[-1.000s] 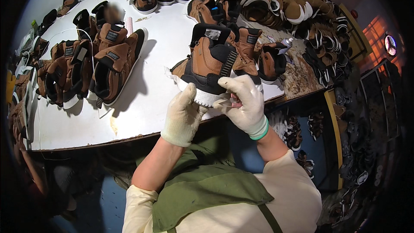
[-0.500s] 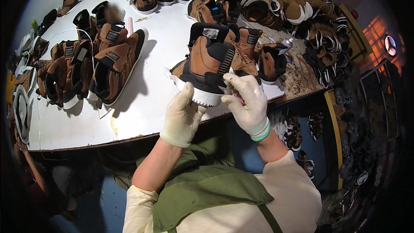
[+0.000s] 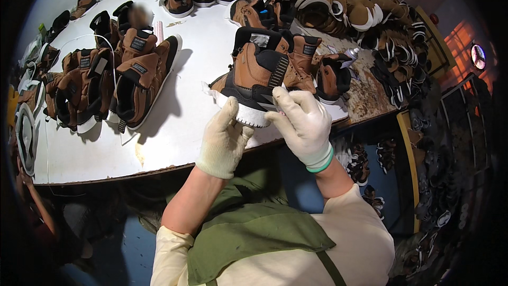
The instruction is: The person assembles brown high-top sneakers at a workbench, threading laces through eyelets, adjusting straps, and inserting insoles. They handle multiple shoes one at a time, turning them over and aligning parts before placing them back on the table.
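Where the white table (image 3: 182, 111) reaches its near edge, a brown-and-black high-top shoe (image 3: 251, 71) is held, tilted; contact with the tabletop cannot be told. Upper: tan-brown panels, black collar and lower band, ribbed black strip toward the right. Below it, a thick white sole with dark tooth-like marks; crumpled white material at its left side.

Left hand (image 3: 219, 143), in a pale glove: closed on the sole, thumb against its side. Right hand (image 3: 304, 127), gloved, green-edged cuff: fingers bent near the sole's right side; cannot tell whether they grip anything.

Surroundings: heap of tan shoes (image 3: 346, 2) at upper right; cluster of brown shoes (image 3: 137, 71) at left, a thin white cord (image 3: 114, 66) looping across it. More brown shoes (image 3: 304, 55) crowd the far right of the held one; small bottle (image 3: 351, 57) beside them.

Obscured: dark shelving at right, hard to make out; another person's arm (image 3: 41, 204), cut off by the dark left rim; left fingers partly concealed beneath the sole.
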The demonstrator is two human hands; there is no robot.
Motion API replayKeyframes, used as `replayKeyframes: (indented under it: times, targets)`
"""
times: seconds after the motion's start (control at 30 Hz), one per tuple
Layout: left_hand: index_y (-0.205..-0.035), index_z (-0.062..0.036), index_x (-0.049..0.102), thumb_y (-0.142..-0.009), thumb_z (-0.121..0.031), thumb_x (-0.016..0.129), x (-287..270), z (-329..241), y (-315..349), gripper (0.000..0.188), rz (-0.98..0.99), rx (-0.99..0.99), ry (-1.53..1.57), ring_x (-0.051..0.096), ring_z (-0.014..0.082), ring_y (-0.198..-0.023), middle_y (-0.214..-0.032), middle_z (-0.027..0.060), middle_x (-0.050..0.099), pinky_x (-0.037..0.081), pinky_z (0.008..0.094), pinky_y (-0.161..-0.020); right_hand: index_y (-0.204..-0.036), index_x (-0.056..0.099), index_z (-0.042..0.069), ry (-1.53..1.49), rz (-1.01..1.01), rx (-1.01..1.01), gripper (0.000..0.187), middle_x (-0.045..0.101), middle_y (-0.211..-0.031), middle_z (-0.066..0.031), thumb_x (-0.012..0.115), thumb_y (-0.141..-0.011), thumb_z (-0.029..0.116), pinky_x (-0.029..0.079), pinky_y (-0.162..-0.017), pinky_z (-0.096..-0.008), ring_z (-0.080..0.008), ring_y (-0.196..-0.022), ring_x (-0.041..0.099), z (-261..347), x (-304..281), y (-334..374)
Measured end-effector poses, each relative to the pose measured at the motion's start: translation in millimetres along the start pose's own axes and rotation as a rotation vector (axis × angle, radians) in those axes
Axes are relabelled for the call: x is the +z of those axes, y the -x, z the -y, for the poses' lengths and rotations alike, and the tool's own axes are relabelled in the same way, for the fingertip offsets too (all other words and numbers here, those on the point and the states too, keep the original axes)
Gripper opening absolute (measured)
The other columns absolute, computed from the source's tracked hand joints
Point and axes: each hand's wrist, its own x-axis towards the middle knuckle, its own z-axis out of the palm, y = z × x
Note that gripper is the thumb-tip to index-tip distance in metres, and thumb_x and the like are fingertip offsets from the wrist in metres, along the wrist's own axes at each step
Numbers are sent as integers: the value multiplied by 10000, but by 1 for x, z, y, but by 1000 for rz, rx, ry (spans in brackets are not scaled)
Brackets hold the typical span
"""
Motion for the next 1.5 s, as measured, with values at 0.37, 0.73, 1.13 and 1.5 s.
replayKeyframes:
  times: [0.37, 0.73, 1.13, 1.5]
  targets:
    - [-1185, -52, 528, -983, -307, 534, 0, 0, -1, 325, 7, 0, -71, 619, 96, -749, -970, 36, 640, 517, 208, -614, -1081, 669, 42, 70, -2, -67, 427, 578, -811, -70, 791, -689, 158, 468, -588, -350, -240, -656, 581, 6, -3, -14]
    - [-1165, -46, 546, -980, -327, 531, -7, 0, -5, 337, 46, -13, -191, 617, 79, -766, -959, 22, 642, 500, 198, -601, -1055, 674, 56, 117, 51, -155, 414, 575, -794, -52, 791, -676, 176, 447, -557, -337, -225, -632, 573, 2, -10, -23]
    - [-1084, -24, 583, -971, -335, 537, 1, 0, -2, 334, -3, -5, -232, 574, 70, -720, -922, 38, 638, 460, 188, -588, -1034, 674, 61, 115, 47, -222, 381, 576, -781, -34, 784, -689, 177, 435, -545, -327, -206, -642, 580, -5, -10, -23]
    - [-1077, -29, 589, -981, -324, 523, 0, 1, -2, 317, 7, -18, -230, 572, 63, -734, -928, 25, 635, 458, 185, -613, -1005, 661, 64, 93, 4, -275, 341, 531, -723, -19, 764, -699, 173, 432, -476, -309, -180, -579, 560, -13, -6, -22]
